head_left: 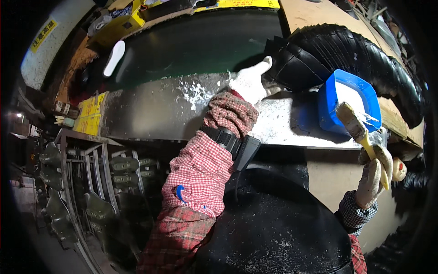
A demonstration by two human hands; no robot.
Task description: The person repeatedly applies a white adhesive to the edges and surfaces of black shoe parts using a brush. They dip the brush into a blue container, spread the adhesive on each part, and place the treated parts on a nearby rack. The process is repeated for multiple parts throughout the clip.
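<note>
My gloved left hand [250, 84] is at the left end of the row of black sheets [335, 57], thumb standing apart from the fingers; fingertips partly hidden at the sheet edge, so I cannot tell whether they grip or only touch. Row lies immediately right of those fingers, on the right half of the table [150, 109]; its long axis runs rightward, then curves toward me at the table's right end. My right hand [375, 176] is out in front of the table's near edge, fingers closed on the yellow handle of a brush [360, 133]. Brush axis slants: bristles up and left, handle end down and right. Bristles sit over the near side of a blue tub [326, 109] containing white paste [349, 95]; contact with the paste cannot be judged. Tub is by the near edge, close to the right corner, between row and right hand. Nearer hand to the sheets' free left end: left. Noted also: white smears [195, 93] on the table, left of my left wrist.
</note>
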